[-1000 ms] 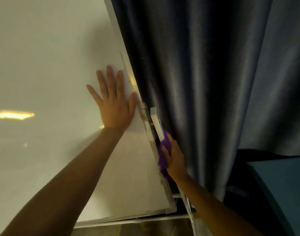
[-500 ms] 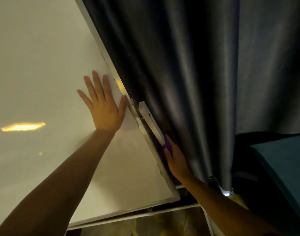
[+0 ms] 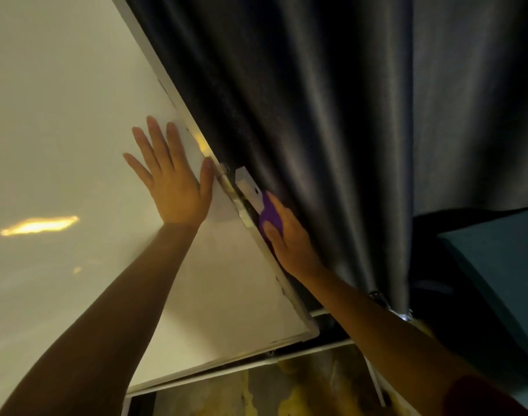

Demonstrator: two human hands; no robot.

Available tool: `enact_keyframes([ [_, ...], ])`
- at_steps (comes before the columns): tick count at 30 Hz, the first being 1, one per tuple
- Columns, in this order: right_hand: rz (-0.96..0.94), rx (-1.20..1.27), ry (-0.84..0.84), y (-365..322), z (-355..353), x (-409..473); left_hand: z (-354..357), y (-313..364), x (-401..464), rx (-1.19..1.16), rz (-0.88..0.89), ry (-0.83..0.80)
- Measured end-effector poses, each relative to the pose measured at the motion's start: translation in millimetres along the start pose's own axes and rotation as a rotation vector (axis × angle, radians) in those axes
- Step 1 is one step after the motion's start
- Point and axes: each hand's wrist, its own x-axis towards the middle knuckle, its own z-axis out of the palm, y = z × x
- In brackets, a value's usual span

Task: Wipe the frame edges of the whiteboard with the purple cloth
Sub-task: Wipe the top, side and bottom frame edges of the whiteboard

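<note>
Purple cloth at the whiteboard's right frame edge

The left hand [image 3: 174,187] lies flat, fingers straight, on the glossy whiteboard [image 3: 61,130]; the right hand [image 3: 289,238] clutches the bunched purple cloth [image 3: 270,216] against its metal frame [image 3: 250,223], beside pleated dark curtain [image 3: 331,115].

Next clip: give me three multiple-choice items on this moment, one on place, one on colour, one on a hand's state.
1. Where is the cloth?
A. on the board's face
B. at the right frame edge
C. on the floor

2. The cloth's colour?
A. purple
B. yellow
C. white

3. How is the left hand?
A. clenched in a fist
B. gripping the curtain
C. flat on the whiteboard

Key: B, the right hand holds it against that edge; A, purple shows by the fingers; C, its fingers lie spread and straight on the board.
</note>
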Motion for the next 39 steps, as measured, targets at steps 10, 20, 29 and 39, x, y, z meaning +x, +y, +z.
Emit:
enact_keyframes([
  [10, 0.223, -0.227, -0.328, 84.9, -32.0, -57.5, 9.8, 0.0, 5.9, 0.031, -0.015, 0.029],
  [20, 0.507, -0.618, -0.614, 92.2, -70.9, -62.7, 7.7, -2.2, 0.9, 0.013, -0.016, 0.040],
  [29, 0.048, 0.074, 0.020, -42.4, -60.9, -62.7, 7.5, -3.6, 0.9, -0.055, 0.012, 0.022],
  [39, 0.473, 0.128, 0.295, -28.3, 19.7, -121.3, 5.4, -31.4, -6.2, -0.179, 0.181, 0.019],
])
